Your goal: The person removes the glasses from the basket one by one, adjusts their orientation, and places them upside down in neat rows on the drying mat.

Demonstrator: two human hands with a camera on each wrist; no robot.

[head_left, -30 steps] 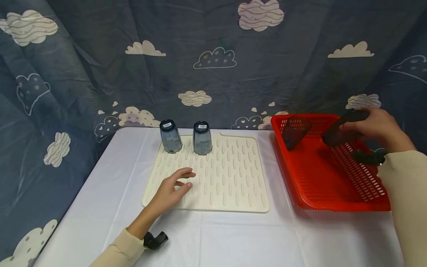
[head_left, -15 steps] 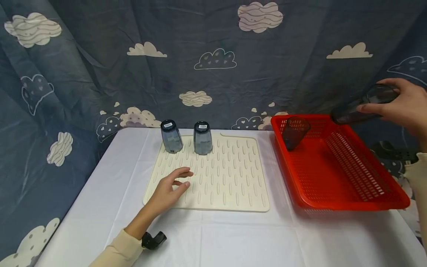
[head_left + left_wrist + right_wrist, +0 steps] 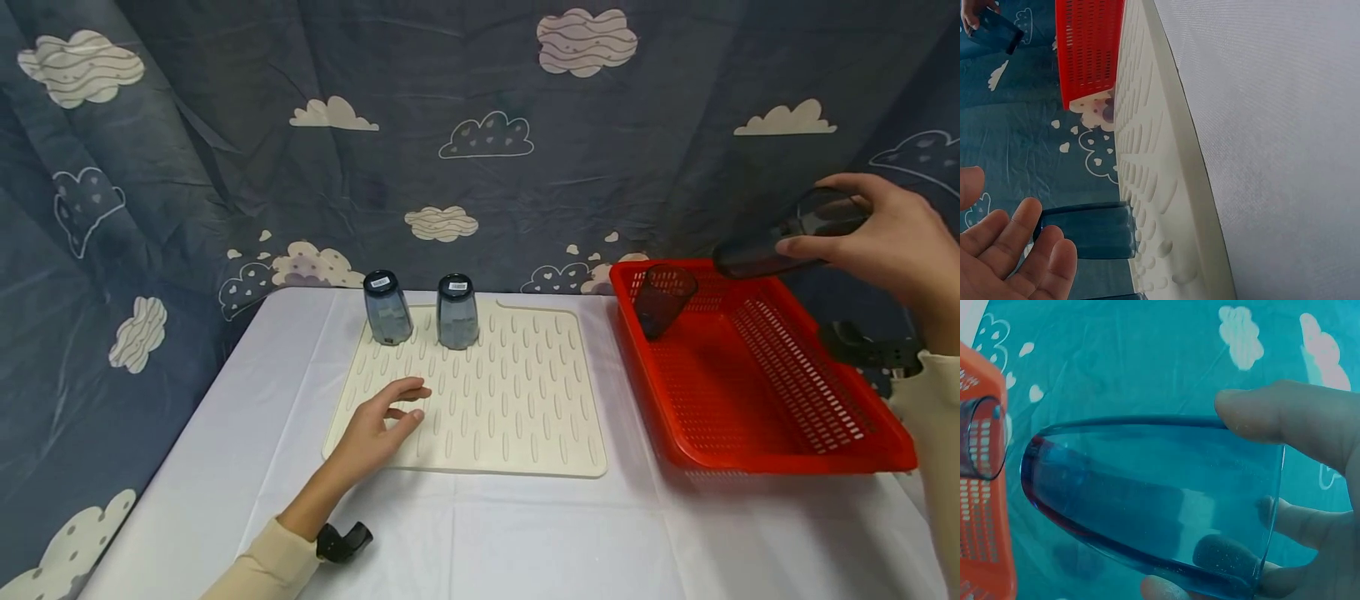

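My right hand (image 3: 892, 242) grips a dark tinted drinking glass (image 3: 765, 246) near its rim, above the back right of the red basket (image 3: 660, 417). The right wrist view shows that glass (image 3: 1147, 494) lying sideways, thumb on one side and fingers on the other. Another glass (image 3: 663, 300) leans in the basket's back left corner. Two more glasses stand upside down at the back of the cream drying mat (image 3: 525, 400): a left one (image 3: 388, 308) and a right one (image 3: 457, 312). My left hand (image 3: 382, 425), fingers loosely bent and holding nothing, hovers over the mat's front left.
A white cloth covers the table (image 3: 525, 533). Behind it hangs a dark curtain (image 3: 637, 167) with cloud prints. The basket's raised wall stands a short way right of the mat.
My right hand has lifted the glass up and right out of the basket, then moved slightly back left with it. The left hand has hardly moved.
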